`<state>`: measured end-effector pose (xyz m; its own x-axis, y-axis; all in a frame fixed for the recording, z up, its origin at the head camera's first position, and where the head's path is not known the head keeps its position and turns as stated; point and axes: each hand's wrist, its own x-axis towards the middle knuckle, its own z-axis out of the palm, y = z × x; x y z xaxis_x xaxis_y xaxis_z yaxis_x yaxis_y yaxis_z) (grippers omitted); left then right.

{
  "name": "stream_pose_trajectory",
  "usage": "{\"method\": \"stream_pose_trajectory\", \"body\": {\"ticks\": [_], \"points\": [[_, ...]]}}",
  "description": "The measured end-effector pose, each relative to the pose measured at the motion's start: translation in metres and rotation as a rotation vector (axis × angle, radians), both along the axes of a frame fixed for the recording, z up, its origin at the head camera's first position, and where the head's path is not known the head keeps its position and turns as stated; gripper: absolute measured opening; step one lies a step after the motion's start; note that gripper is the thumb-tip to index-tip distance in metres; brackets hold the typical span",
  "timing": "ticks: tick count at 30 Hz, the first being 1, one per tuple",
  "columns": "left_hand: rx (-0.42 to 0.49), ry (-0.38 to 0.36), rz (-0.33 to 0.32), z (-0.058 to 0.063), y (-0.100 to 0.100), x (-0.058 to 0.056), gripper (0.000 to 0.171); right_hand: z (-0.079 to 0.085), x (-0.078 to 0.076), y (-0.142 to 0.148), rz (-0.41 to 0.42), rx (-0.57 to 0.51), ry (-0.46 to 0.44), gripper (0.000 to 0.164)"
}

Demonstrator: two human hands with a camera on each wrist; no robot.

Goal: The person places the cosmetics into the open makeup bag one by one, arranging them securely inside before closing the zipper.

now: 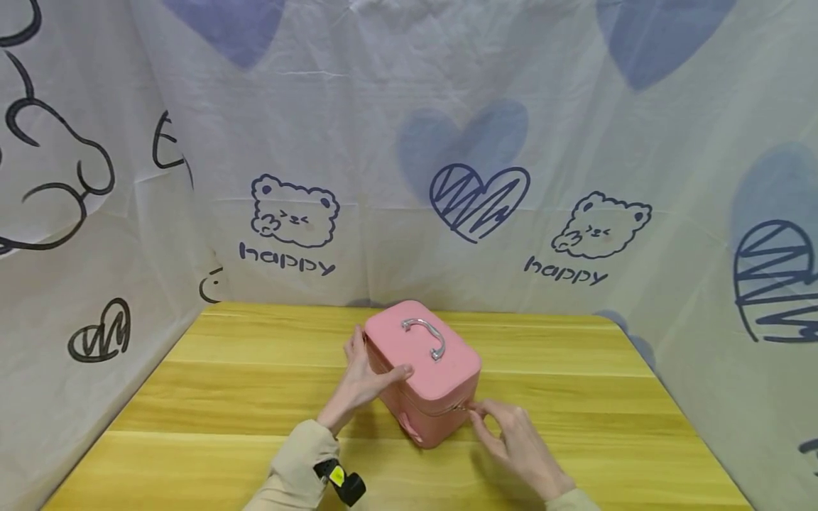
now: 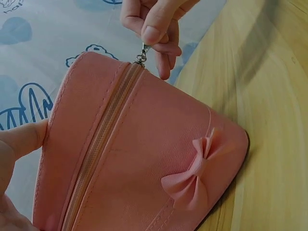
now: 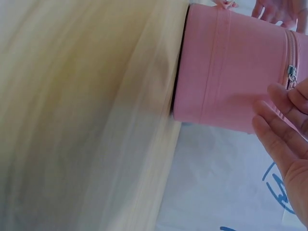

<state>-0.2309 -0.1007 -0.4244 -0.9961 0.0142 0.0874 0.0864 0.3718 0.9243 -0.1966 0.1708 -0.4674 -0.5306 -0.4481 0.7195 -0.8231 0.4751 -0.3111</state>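
Observation:
A pink cosmetic case (image 1: 424, 355) with a silver handle (image 1: 428, 335) stands on the wooden table, its lid down. My left hand (image 1: 361, 376) holds the case at its left side, thumb over the lid's edge and fingers spread along the side. At the near right corner, my right hand (image 1: 514, 440) pinches the zipper pull (image 2: 143, 54) between thumb and forefinger. The zipper (image 2: 101, 139) runs below the lid, its teeth together along the stretch seen in the left wrist view. A pink bow (image 2: 195, 168) decorates the side facing that camera.
The wooden table (image 1: 243, 376) reaches out on both sides of the case. Behind it hangs a pale cloth (image 1: 383, 248) printed with hearts and bears, which also closes off the left and right sides. A black device with a yellow patch (image 1: 339, 479) is strapped on the left sleeve.

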Motion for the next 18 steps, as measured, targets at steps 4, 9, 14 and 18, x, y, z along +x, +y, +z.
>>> {"method": "stream_pose_trajectory", "body": {"ticks": [4,9,14,18], "points": [[0.057,0.002,-0.02,0.0,0.001,-0.002,0.128,0.0,-0.002,0.004,-0.011,-0.005,-0.022,0.018],[0.131,0.004,-0.058,-0.001,0.001,-0.005,0.118,-0.001,-0.004,0.01,-0.07,-0.013,0.0,0.018],[0.159,-0.005,-0.1,0.001,0.0,-0.008,0.109,-0.003,-0.008,0.014,-0.128,-0.015,0.034,0.025],[0.145,-0.029,-0.125,0.003,-0.002,-0.01,0.106,-0.003,-0.008,0.013,-0.119,-0.037,0.023,0.026]]}}
